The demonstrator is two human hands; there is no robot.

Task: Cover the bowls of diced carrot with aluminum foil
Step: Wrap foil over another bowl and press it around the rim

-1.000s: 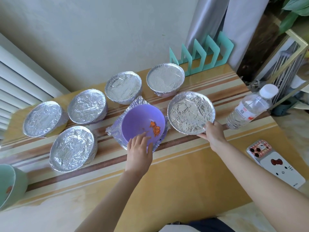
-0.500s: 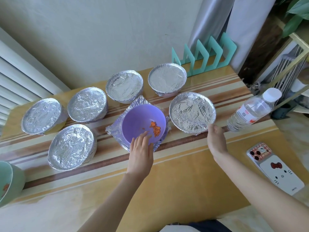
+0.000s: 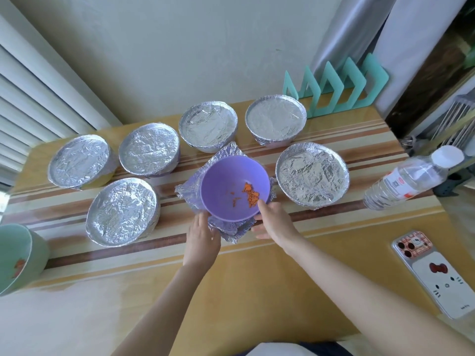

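- Done so far: six round bowls already wear a tight, crinkled silver foil lid. Four stand in the far row, one sits near left and one near right.
- Left to do, as I judge it: two bowls are open. The round purple plastic bowl shows its small heap of orange diced carrot. The pale green bowl, cut off at the left edge, also has orange bits inside.
- That puts the job roughly three quarters through, with the purple bowl as the one in hand.
- Where it is: the purple bowl is mid-table, between the two near covered bowls. It is on top of a crumpled square sheet of aluminium foil, not under it, so the foil covers nothing yet.
- Which way it points: the bowl is round and has no long axis. Its mouth faces up; any slight tilt toward the person cannot be told through the wide lens.
- The foil lies diamond-wise, one corner toward the far wall and one toward the person.
- Left hand: it reaches the bowl's near-left side at the foil. The fingertips are hidden, so I cannot tell its grip.
- Right hand: its grip is wide, one digit against the near-right rim and the others spread low by the foil.
- All of this stands on the striped yellow-and-brown table.
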